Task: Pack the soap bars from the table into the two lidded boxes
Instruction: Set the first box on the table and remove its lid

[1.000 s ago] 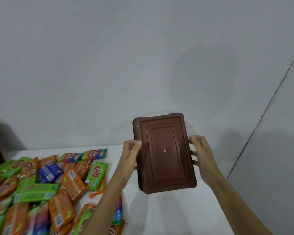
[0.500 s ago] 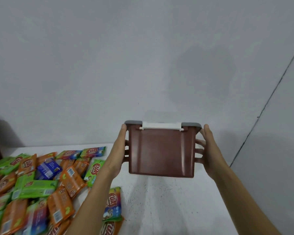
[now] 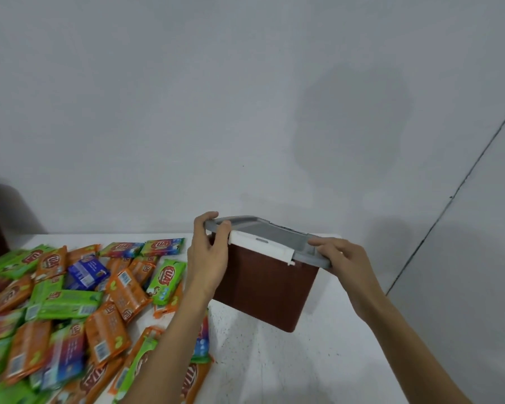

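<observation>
- Box (image 3: 263,290): brown plastic w/ grey lid (image 3: 263,233) and white latch (image 3: 260,248) on the near side. You hold it at the table's (image 3: 274,360) right part, tilted, right end lower; can't tell if the low corner touches the top.
- Lid is on and latch looks shut, so packing hasn't begun, judging by the heap.
- Soap bars (image 3: 79,301): big loose pile in orange, green and blue wrappers, left of the box, spread to the table's left and near edges. Nearest ones lie just beside your left forearm.
- Second box: not in view.
- Handling, box: prob. empty and light, stiff walls, smooth plastic. Hold it by the lid rim ends or side walls. Lid likely pops once the latch flips, so steady the body first.
- Handling, bars: small, firm, glossy wrap so prob. slippery; pinch across the short sides, or scoop a few at once.
- Left hand (image 3: 209,258): wraps the lid's left end, thumb on top, fingers behind and down the wall. Closed on the box.
- Right hand (image 3: 341,260): fingers laid over the lid's right corner, palm down, wrist raised. Gripping the rim as well.
- Both forearms reach fwd from the bottom edge, elbows low.
- Next, I'd say: set it flat, free the latch.
</observation>
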A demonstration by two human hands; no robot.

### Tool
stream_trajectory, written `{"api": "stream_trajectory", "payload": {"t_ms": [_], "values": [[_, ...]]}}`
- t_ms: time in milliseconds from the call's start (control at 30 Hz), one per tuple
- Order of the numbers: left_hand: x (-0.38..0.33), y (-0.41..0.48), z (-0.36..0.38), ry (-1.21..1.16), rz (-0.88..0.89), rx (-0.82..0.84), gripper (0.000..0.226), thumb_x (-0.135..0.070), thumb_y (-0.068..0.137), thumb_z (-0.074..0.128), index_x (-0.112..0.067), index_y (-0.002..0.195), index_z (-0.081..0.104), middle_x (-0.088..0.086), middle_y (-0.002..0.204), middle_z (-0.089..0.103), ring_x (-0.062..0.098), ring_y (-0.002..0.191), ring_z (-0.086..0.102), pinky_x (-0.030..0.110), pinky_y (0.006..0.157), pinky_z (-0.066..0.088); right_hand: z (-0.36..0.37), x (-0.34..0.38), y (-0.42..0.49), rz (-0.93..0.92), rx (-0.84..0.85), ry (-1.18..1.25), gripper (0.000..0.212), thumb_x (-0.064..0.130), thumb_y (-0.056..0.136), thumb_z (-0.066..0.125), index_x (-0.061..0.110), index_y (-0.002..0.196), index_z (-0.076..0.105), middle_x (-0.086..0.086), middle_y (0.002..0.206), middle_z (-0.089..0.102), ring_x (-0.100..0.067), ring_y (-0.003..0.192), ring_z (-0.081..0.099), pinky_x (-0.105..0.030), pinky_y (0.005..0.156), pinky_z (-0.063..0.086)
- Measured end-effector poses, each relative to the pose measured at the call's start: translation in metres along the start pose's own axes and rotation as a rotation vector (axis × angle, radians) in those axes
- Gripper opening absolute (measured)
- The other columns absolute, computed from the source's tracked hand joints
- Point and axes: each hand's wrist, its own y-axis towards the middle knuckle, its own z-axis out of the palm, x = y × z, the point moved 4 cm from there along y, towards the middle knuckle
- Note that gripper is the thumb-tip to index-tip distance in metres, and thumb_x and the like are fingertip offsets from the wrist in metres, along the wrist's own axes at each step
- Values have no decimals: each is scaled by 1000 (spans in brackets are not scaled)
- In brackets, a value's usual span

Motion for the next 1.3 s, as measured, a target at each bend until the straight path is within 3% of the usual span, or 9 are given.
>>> {"api": "stream_trajectory", "payload": {"t_ms": [133,233,333,500,767,900,967,1133,1300], "values": [[7,2,-11,148,135,-95,9,-25,99,43,-27,107,47,-2,73,52,7,60,46,29,58,39,5,8,-2,-95,202,-355,17,32,92,58,37,100,73,19,112,57,-5,110,51,-17,87,40],[15,5,-15,187,204,-102,15,-17,100,40,-21,104,53,-3,78,55,-1,64,48,19,59,38,5,-7,6,-42,355,-664,62,90,64,42,56,113,62,6,136,44,-17,127,40,-35,106,34],[24,9,-18,173,216,-49,19,-18,100,38,-21,104,56,-6,88,58,-8,77,50,10,66,38,3,-25,25,2,367,-843,89,105,45,21,67,121,48,-2,157,24,-30,145,18,-53,117,20],[45,15,-20,24,164,113,29,-27,94,33,-20,101,60,-11,101,60,0,100,54,20,87,42,3,-46,51,53,420,-884,87,100,53,27,64,130,41,-12,162,13,-34,149,4,-52,121,10],[72,35,-23,-185,-196,256,24,-18,100,39,-21,109,61,15,118,62,24,101,61,32,79,50,-2,-64,48,75,428,-790,73,74,86,35,48,150,15,-5,148,46,-28,127,52,-42,107,40],[92,22,-19,-39,-169,287,31,-5,94,52,-25,118,57,1,119,58,16,99,59,18,68,52,-10,-71,27,22,278,-944,72,72,89,30,43,152,12,-8,131,60,-29,110,61,-40,94,48],[96,14,-15,-21,-134,298,38,-8,94,56,-31,124,55,-2,117,59,20,94,60,32,64,57,-15,-74,15,13,213,-1000,68,69,92,28,41,152,11,-9,116,67,-25,92,62,-36,82,50],[94,-12,-4,122,-13,298,50,-18,95,60,-29,140,43,-26,129,46,3,124,44,31,106,41,-32,-84,-11,-18,148,-977,56,47,102,27,32,154,17,-13,91,70,-20,68,52,-31,67,44],[88,-41,-13,520,42,148,57,-34,97,52,-26,149,30,-7,112,57,12,87,55,28,80,43,-43,-93,-26,-12,167,-835,49,36,103,29,36,152,22,-19,86,68,-12,56,44,-18,54,34]]}}
